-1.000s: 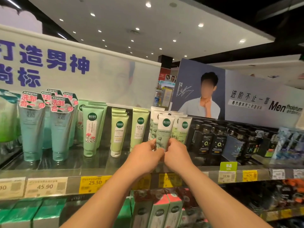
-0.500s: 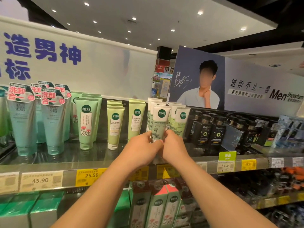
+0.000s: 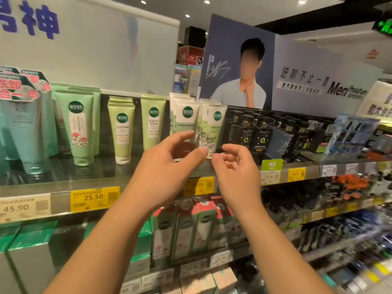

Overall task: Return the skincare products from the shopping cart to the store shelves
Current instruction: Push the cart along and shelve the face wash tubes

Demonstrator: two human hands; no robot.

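Top shelf (image 3: pixel 63 185): glossy dark deck with a metal front rail carrying paper price tags, one yellow tag (image 3: pixel 94 198) reading 25.50. Standing cap-down at mid-shelf, the white tube (image 3: pixel 187 118): smooth soft plastic, flat crimped top, tapering downward, round dark-green logo; upright in the front of its row, lower part hidden behind the left hand. Just beside it on the right, a second white tube (image 3: pixel 215 126) with a leaf print.

Left hand (image 3: pixel 163 166): fingers spread and relaxed, thumb extended, holding nothing, raised just in front of the white tube; contact with it not discernible. Right hand (image 3: pixel 234 166): fingers loosely curled, empty, near the shelf rail and apart from the tubes.

To the left, pale green tubes (image 3: pixel 121 128) with white flip caps, then a mint-green tube (image 3: pixel 79 126) with a red flower label, then teal tubes (image 3: pixel 23 128) under crumpled promotional tags, cut off at the frame edge. To the right, black bottles (image 3: pixel 254 132), glossy and square-shouldered. Lower shelf: tall cartons (image 3: pixel 184 225) with red-and-green tops, labels blurred. Far right of the shelving smeared by motion blur; small print unreadable. Shopping cart out of view.
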